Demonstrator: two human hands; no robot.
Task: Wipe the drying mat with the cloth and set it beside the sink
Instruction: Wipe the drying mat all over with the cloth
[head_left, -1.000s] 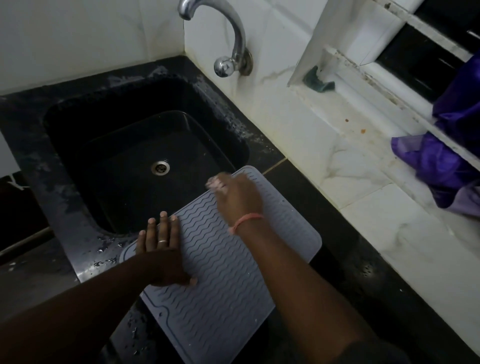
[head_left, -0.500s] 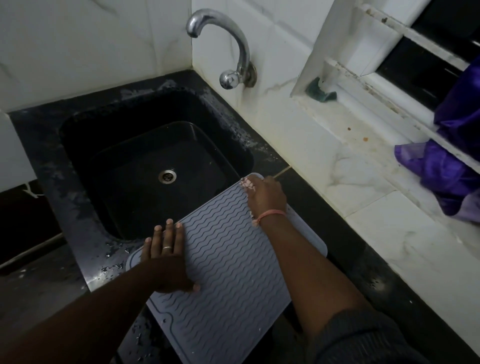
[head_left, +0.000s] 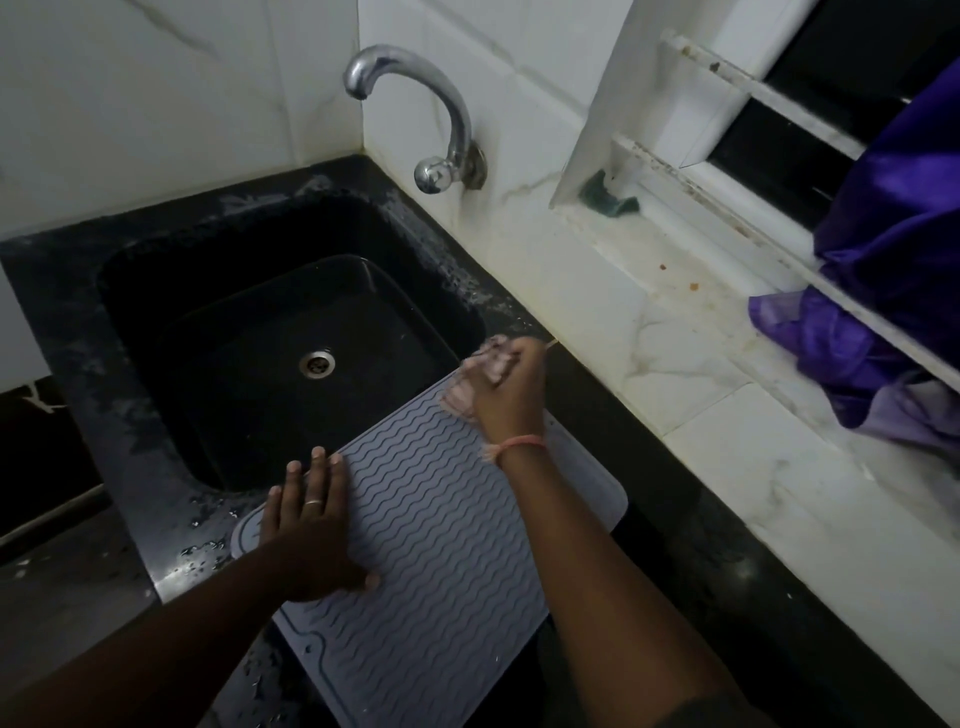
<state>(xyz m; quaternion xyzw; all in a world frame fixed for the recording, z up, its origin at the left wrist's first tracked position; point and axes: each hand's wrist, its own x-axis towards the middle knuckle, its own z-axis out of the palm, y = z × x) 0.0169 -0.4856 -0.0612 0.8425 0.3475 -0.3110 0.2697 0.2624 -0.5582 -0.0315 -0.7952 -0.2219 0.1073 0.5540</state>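
Observation:
A grey drying mat (head_left: 431, 561) with a wavy ribbed surface lies on the black counter, its far corner overhanging the black sink (head_left: 270, 332). My left hand (head_left: 309, 535) presses flat on the mat's left edge, fingers spread, a ring on one finger. My right hand (head_left: 511, 387) is at the mat's far corner, closed around a bunched pale pink cloth (head_left: 480, 371) that sticks out to the left of the fingers. A pink band circles that wrist.
A chrome tap (head_left: 441, 130) juts from the white tiled wall above the sink. A white marble ledge (head_left: 675, 364) runs along the right, with a green scrubber (head_left: 605, 200) by the window frame and purple fabric (head_left: 883, 291) hanging over it. Water drops dot the counter.
My right hand with the cloth has moved along the mat towards its far corner by the wall. The left hand has stayed pressed on the mat's left edge.

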